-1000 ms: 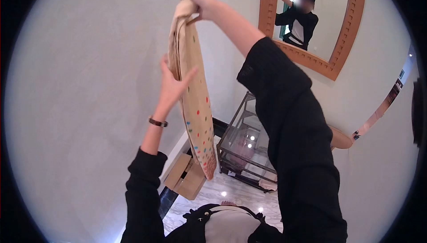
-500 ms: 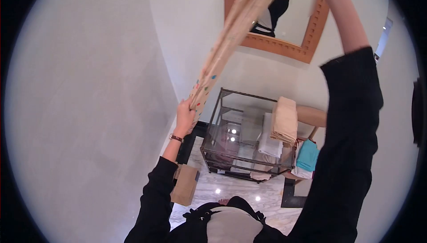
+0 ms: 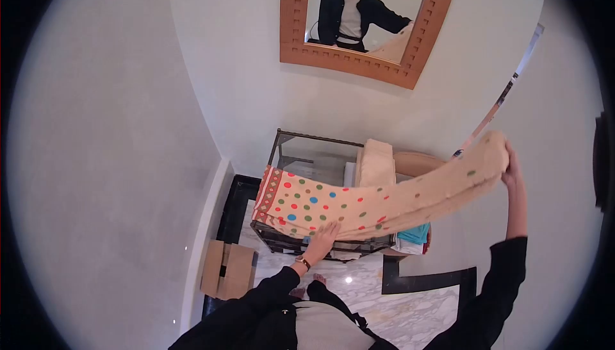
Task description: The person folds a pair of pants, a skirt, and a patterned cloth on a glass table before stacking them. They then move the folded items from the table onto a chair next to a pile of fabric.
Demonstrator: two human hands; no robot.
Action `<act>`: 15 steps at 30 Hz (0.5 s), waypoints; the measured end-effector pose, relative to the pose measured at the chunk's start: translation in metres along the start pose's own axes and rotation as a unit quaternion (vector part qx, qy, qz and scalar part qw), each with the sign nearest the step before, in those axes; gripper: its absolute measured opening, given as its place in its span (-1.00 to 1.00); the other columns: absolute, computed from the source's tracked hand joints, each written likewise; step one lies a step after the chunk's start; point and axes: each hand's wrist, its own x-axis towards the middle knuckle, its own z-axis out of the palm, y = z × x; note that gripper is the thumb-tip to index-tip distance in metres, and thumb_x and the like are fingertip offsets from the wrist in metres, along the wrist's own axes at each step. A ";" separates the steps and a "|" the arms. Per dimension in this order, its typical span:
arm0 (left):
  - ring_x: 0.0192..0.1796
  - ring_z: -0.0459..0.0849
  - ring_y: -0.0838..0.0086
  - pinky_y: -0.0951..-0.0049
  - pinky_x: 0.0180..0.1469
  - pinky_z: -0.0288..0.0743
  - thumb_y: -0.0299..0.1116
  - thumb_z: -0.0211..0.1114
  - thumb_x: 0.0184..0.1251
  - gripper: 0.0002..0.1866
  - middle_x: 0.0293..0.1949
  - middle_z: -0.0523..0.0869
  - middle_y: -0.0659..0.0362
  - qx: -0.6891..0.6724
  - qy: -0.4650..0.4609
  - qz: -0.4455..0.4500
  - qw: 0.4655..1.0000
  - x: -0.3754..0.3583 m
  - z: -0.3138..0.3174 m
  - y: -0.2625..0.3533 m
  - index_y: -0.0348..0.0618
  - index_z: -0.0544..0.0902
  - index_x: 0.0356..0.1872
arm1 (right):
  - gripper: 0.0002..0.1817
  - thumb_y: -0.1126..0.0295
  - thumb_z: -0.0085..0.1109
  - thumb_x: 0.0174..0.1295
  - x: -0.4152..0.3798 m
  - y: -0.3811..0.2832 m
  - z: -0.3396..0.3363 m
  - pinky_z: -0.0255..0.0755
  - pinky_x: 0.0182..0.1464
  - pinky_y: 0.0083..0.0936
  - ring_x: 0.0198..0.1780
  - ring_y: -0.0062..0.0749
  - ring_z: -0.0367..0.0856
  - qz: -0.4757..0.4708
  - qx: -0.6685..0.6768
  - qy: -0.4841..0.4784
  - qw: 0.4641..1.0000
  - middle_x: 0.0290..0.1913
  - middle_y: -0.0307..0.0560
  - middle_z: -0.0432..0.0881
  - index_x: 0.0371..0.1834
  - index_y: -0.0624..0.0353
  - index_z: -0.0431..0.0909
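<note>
Head view: dotted cloth [image 3: 359,206], folded long, spans the glass desk [image 3: 307,151]. Right hand [image 3: 510,167] fingers grip its far-right end; left hand [image 3: 322,238] fingers spread flat beneath. Soft, light (probably droops unsupported).

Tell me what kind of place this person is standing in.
Probably a tiled indoor room, perhaps a bathroom or hallway corner: a wood-framed wall mirror, a glass-topped metal table stacked with folded towels, and a polished marble floor.
</note>
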 end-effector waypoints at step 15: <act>0.50 0.12 0.09 -0.26 0.44 -0.08 -0.53 0.13 0.16 -0.28 0.46 0.14 -0.10 0.081 -0.047 -0.135 0.986 0.002 0.036 -0.003 -0.11 0.20 0.44 | -0.34 -0.11 -0.03 0.40 -0.110 0.024 -0.144 0.51 0.17 -0.32 0.18 -0.29 0.55 0.001 0.017 0.081 0.997 0.22 -0.03 0.52 0.32 0.21 0.34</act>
